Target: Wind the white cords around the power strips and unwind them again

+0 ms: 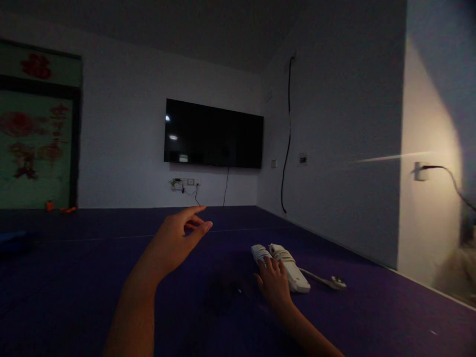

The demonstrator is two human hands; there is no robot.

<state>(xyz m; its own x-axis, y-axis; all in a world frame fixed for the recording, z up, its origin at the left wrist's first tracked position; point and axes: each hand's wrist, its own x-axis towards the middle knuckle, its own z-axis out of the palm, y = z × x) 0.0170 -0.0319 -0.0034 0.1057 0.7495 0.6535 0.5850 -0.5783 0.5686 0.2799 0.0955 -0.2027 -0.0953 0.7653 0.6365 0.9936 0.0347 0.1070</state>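
My right hand (274, 283) lies low on the dark purple surface (372, 307), its fingers resting on the near end of a white power strip (293, 271) with its cord bundled around it. The fingers look partly curled over the strip. A white cable with a plug (336, 282) trails off to the right of the strip. My left hand (180, 238) is raised in the air above the surface, fingers stretched out and apart, holding nothing.
The room is dim. A black TV (213, 134) hangs on the far white wall above wall sockets (185, 183). A black cable (287, 144) runs down the right wall. A plugged wall outlet (422, 171) sits at right. Small orange items (61, 208) lie far left.
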